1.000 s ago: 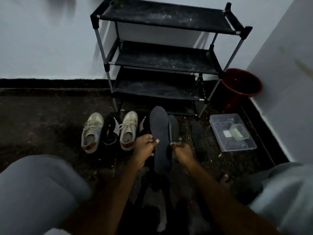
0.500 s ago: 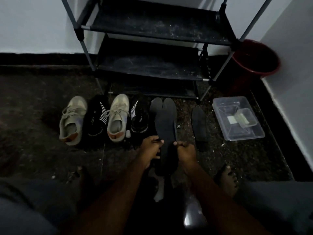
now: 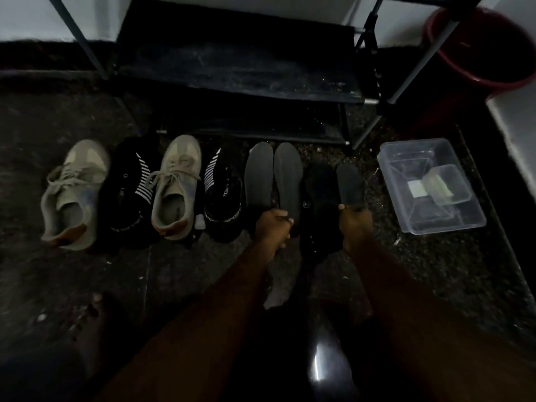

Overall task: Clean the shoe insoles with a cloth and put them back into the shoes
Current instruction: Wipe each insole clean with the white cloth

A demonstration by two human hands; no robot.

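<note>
Head-worn view, close, steeply downward.

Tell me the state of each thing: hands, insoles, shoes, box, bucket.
left hand: grips the heel of a grey insole.
right hand: pinches the heel of a dark insole.
second grey insole: flat on the floor.
beige sneakers: upright, laced.
black shoes: upright.
clear plastic box: upright; lid unclear.
red bucket: upright, open.

In dim light a dusty black shoe rack (image 3: 246,71) stands on a dark speckled floor (image 3: 72,285) against a white wall (image 3: 26,18), beside a red bucket (image 3: 478,53).
</note>
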